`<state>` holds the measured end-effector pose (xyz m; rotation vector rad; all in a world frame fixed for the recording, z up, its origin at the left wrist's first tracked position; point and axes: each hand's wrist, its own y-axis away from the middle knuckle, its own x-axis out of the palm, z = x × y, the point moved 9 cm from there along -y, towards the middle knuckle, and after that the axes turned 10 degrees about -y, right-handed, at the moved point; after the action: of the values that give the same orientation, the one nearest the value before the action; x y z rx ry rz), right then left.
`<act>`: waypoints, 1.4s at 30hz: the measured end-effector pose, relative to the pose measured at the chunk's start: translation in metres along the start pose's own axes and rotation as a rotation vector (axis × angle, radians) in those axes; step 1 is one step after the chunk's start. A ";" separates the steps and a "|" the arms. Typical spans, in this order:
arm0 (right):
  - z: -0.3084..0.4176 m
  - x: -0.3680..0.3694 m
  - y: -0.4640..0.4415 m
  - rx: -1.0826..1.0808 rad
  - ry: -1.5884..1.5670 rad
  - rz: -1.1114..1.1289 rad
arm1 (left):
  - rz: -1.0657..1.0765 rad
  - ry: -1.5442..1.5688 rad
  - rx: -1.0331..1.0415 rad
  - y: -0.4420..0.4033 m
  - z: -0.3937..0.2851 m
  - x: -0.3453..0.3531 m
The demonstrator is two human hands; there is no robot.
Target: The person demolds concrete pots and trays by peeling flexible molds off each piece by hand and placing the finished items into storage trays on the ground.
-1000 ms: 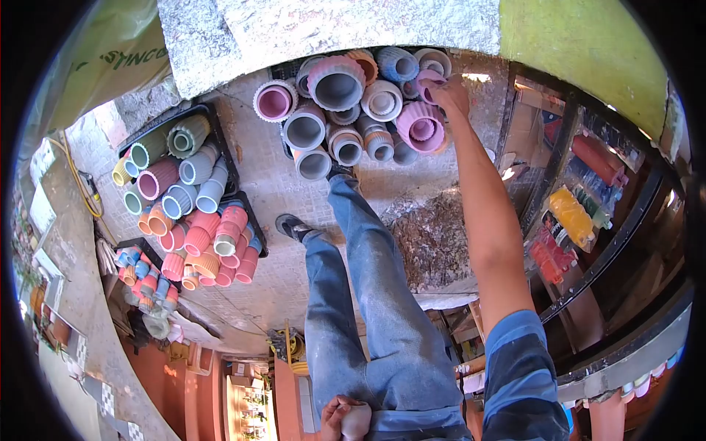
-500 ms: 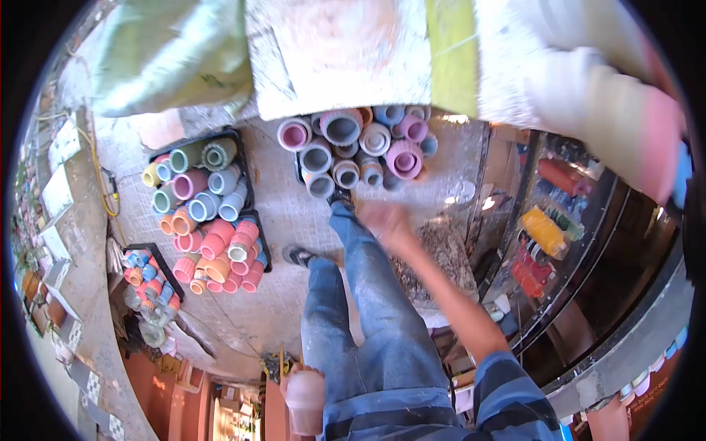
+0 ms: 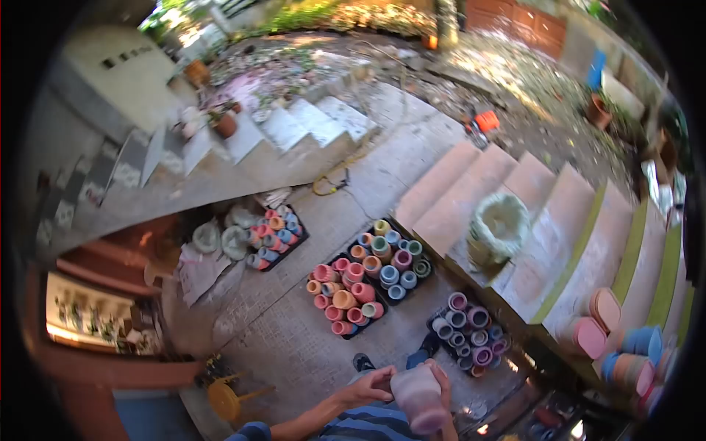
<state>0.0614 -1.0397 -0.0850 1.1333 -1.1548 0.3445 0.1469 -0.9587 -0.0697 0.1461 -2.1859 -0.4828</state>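
A pale pot with a pinkish rim (image 3: 419, 397) is held in front of the striped shirt, low in the view. My left hand (image 3: 373, 386) touches its left side with bent fingers. Around its right side wraps my right hand (image 3: 443, 384). Beyond the hands, a black crate of grey and purple pots (image 3: 471, 332) stands on the floor. Further left are two crates, one with pink and orange pots (image 3: 344, 297), the other with green, blue and orange pots (image 3: 388, 259).
Pale steps (image 3: 507, 198) rise on the right, bearing a whitish sack (image 3: 500, 224) and stacked larger pots (image 3: 632, 353). A small crate of little pots (image 3: 276, 237) lies left. A yellow stool (image 3: 224, 399) stands lower left. More steps (image 3: 283, 131) are behind.
The view has swung left and up toward the yard. My right hand has left the crate of purple pots and come to the pale pot, which is raised between both hands.
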 end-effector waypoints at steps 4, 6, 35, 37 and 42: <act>-0.071 0.079 0.020 -0.001 0.346 0.141 | -0.124 -0.274 0.126 0.071 -0.068 0.003; -0.117 0.108 0.030 0.019 0.442 0.174 | -0.284 -0.404 0.228 0.117 -0.098 -0.011; -0.576 0.089 0.031 -0.081 2.115 1.468 | -2.011 -0.984 0.395 0.501 -0.075 -0.248; -0.599 0.060 0.035 -0.050 2.081 1.563 | -1.995 -1.041 0.343 0.512 -0.057 -0.277; -0.653 0.016 -0.008 0.410 1.925 1.335 | -1.938 -0.855 0.033 0.551 0.009 -0.324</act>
<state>0.4274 -0.5000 -0.0518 -0.2122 0.1933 2.1268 0.3754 -0.3624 -0.0981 2.5153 -2.0305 -1.6972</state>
